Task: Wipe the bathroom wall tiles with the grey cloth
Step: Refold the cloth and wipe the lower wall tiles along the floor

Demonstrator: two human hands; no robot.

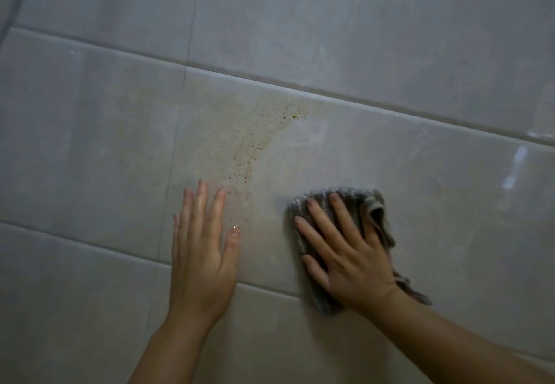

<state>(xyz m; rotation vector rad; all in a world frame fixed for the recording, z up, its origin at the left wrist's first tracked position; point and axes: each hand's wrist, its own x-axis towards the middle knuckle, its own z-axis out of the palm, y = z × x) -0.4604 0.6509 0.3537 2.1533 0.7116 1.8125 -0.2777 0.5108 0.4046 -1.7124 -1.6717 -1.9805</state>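
So the whole view is basically wall tiles (390, 38), big pale grey-beige ones, a bit glossy, running at a slant from where I'm standing. A long grout line (360, 100) cuts across the upper middle, and another one (90, 242) runs lower down and passes under both hands. The light in here is pretty dim, tbh.

On the middle tile there's a yellowish-brown stain (255, 137), a speckled streak that starts just under the upper grout line and trails down to the left, dotted with little dark spots. Right of it the tile looks smeary, though it's too murky to say whether that's wet or just marbling.

The left hand (201, 257) lies flat against the wall, fingers straight and close together, thumb held a little apart. It has nothing in it, and its fingertips reach the bottom end of the stain.

The right hand (345, 251) is just beside it to the right, palm down with fingers spread wide, pressing the grey cloth (353, 199) flat onto the tile. It isn't really gripping, more pinning it with straight fingers. The cloth sits to the lower right of the stain and apart from it, straddling the lower grout line. It's bunched up, poking out above the fingertips, with a folded bit on the far side and a tail hanging past the wrist.

There's a small bright glare patch (516, 155) on the tile at far right.
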